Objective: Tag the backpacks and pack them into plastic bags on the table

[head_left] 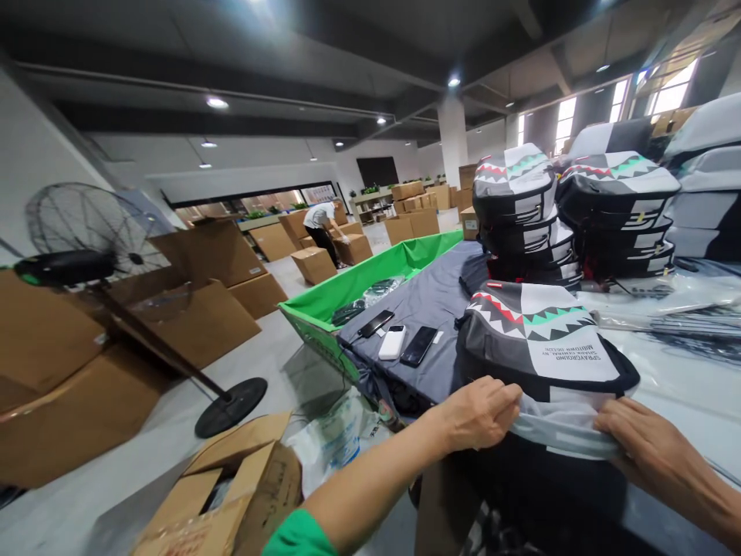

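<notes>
Left hand [492, 411] and right hand [634, 428] pinch a pale edge [559, 434] along the Sprayground backpack [538, 336]; uneven tugging could crease it.

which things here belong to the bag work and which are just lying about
Apparently belonging:
patterned black, grey and white fabric backpack
pale, filmy material pinched by left hand and right hand
similar stacked backpacks

Seemingly unrelated:
white rectangular phone
two black rectangular phones
black metal standing fan
</notes>
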